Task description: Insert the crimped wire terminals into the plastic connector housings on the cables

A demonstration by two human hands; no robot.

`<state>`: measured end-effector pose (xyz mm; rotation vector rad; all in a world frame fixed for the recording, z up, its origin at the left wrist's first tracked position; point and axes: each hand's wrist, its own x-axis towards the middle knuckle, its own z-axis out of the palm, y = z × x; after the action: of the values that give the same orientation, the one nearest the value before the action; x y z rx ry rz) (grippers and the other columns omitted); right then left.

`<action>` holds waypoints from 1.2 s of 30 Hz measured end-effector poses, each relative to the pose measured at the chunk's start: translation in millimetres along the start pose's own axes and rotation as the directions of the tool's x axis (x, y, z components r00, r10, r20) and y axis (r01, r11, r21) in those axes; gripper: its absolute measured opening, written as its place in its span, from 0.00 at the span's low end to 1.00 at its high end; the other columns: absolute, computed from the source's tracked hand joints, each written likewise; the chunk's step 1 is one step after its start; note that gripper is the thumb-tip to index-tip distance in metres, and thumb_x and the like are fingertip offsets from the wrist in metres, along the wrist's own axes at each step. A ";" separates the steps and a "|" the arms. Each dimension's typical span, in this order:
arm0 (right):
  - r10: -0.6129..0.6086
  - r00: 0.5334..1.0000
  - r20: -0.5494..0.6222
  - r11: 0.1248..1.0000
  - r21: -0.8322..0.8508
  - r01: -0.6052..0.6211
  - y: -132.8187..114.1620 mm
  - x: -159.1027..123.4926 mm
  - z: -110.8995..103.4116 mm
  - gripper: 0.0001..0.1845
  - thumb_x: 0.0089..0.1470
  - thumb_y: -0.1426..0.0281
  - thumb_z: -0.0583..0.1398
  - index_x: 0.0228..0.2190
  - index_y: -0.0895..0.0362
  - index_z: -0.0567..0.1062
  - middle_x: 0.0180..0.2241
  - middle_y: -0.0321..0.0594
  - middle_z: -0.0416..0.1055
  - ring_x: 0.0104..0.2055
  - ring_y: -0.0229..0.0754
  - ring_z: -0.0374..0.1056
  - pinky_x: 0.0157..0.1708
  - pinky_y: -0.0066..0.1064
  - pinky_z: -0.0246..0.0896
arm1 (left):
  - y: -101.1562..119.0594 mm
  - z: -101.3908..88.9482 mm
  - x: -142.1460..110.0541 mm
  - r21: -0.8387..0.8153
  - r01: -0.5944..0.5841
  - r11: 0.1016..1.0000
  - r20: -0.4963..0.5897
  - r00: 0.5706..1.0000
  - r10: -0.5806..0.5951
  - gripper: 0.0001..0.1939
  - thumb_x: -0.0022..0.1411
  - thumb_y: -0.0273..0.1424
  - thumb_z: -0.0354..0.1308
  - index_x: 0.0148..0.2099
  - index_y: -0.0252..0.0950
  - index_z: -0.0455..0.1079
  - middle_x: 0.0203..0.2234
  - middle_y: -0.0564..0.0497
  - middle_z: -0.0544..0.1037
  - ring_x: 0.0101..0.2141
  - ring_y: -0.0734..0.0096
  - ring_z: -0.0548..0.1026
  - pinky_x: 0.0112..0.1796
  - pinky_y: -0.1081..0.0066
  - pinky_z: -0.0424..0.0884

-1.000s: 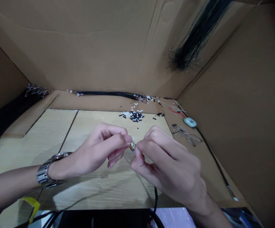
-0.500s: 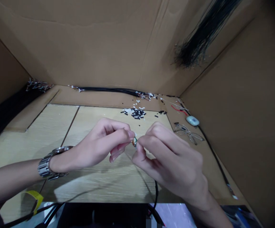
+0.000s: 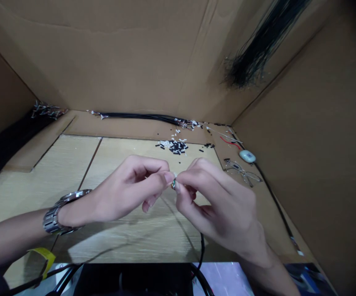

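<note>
Above the middle of the table my two hands meet fingertip to fingertip. My left hand point(image 3: 134, 185), with a metal watch point(image 3: 62, 213) on its wrist, pinches thin coloured wires point(image 3: 173, 183) between thumb and forefinger. Green and orange show among the wires; their tips are hidden by my fingers. My right hand point(image 3: 217, 197) is closed in a pinch on the same wires from the other side. A black cable point(image 3: 202, 248) hangs down below my right hand to the table's front edge.
A pile of small black and white tube pieces point(image 3: 174, 146) lies behind my hands. Eyeglasses point(image 3: 242, 172) and a pale rounded device point(image 3: 247, 156) are at the right. Black cables point(image 3: 141, 116) run along the back, with a thick bundle point(image 3: 5, 133) at left. Cardboard walls point(image 3: 113, 53) enclose the table.
My right hand's fingertips have shifted slightly and closed nearer my left fingertips, so less of the wires shows. The whole view has moved very slightly.
</note>
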<state>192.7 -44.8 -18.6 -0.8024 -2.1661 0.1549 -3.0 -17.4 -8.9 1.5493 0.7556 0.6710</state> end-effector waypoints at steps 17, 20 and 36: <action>0.246 0.953 0.176 0.693 0.655 -0.300 2.7 13.1 -5.1 0.09 0.62 0.74 0.62 0.28 0.59 0.78 0.24 0.33 0.73 0.25 0.31 0.65 0.24 0.21 0.62 | -19.9 -9.5 8.7 -0.208 -0.424 0.881 -0.092 0.906 0.414 0.05 0.67 0.33 0.63 0.43 0.37 0.77 0.31 0.52 0.74 0.23 0.78 0.77 0.20 0.81 0.75; 0.279 0.934 0.224 0.588 0.729 -0.351 4.4 14.9 -5.5 0.09 0.60 0.73 0.63 0.26 0.59 0.76 0.23 0.33 0.73 0.24 0.32 0.65 0.25 0.21 0.62 | -17.0 -4.7 11.1 -0.245 -0.451 0.858 -0.134 0.892 0.431 0.04 0.66 0.31 0.64 0.41 0.36 0.78 0.29 0.53 0.75 0.20 0.77 0.78 0.19 0.81 0.76; 0.384 0.829 0.406 0.367 0.757 -0.540 2.0 10.1 -5.8 0.12 0.57 0.62 0.67 0.29 0.58 0.81 0.26 0.36 0.74 0.25 0.34 0.66 0.26 0.26 0.59 | -6.8 11.0 14.4 -0.204 -0.244 0.948 -0.198 0.959 0.204 0.11 0.67 0.39 0.62 0.40 0.36 0.72 0.24 0.55 0.73 0.19 0.78 0.73 0.18 0.80 0.71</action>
<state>193.1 -38.1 -8.9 -0.7622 -1.5646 1.5345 13.9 -12.5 -16.9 1.3886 0.6107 1.0384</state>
